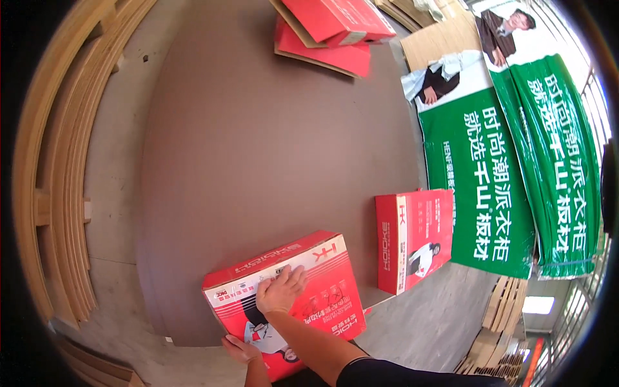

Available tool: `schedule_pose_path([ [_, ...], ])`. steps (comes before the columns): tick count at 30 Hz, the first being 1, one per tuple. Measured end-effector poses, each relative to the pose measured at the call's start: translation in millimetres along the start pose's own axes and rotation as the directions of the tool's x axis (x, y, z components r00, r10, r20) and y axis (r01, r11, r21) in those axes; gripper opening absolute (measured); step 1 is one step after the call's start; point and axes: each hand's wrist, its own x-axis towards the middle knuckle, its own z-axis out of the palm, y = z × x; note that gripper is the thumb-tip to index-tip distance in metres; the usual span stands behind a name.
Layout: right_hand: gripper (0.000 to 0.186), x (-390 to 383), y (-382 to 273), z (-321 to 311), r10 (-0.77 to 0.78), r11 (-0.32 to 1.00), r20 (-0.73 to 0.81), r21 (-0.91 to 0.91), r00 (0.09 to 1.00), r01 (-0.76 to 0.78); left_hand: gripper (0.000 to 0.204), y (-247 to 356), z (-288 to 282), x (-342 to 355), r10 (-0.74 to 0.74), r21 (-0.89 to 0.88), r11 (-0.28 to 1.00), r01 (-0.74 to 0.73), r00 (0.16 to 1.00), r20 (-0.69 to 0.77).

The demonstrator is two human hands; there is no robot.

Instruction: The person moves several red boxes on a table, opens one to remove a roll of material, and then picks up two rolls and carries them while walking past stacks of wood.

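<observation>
Red carton (335, 290) sits at the near end of the large brown board (271, 142), set askew to the board's edges; in this view its near part reaches past the board's near edge. Right hand (282, 289) lies palm down on the carton's upper face, near the white band, fingers slightly spread, pressing or resting, not clenched. Left hand (242, 348) is at the carton's lower left edge, touching it; finger closure partly hidden, so cannot tell whether it grasps firmly. Second red carton (419, 245) stands just beside, to the right, a narrow gap between the two; it overlaps the board's right edge as seen here. Open-looking red cardboard (325, 55) lies at the far end, well apart from both cartons. Between these, a broad stretch of brown surface runs forward and left from the first carton. Left of the board, a strip of grey floor (119, 155) separates it from the wooden stack (61, 168). On the right, green printed sheeting (477, 174) lies close along the board's edge.
</observation>
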Motion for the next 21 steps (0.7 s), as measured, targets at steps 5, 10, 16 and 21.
schedule_pose_path([
  [5,0.068,5.5,7.1,3.3,-0.002,0.989,0.023,0.147,1.000,-0.001,0.064,-24.3,11.6,6.8,-0.039,-0.021,0.999,0.039,0.999,-0.033],
  [10,0.067,7.5,8.9,3.9,0.022,0.989,0.017,0.145,1.000,-0.025,0.074,-24.2,11.1,10.8,-0.040,-0.214,0.976,0.046,0.999,0.033],
  [16,0.065,3.5,6.1,6.3,0.031,0.958,0.086,0.282,0.996,-0.054,0.087,34.4,10.1,-11.8,-0.177,-0.196,0.964,0.182,0.983,0.043],
  [21,0.065,11.2,41.4,-29.1,-0.092,0.794,0.080,0.608,0.993,0.025,0.087,-27.6,4.0,43.4,-0.077,-0.128,0.989,0.081,0.996,0.034],
])
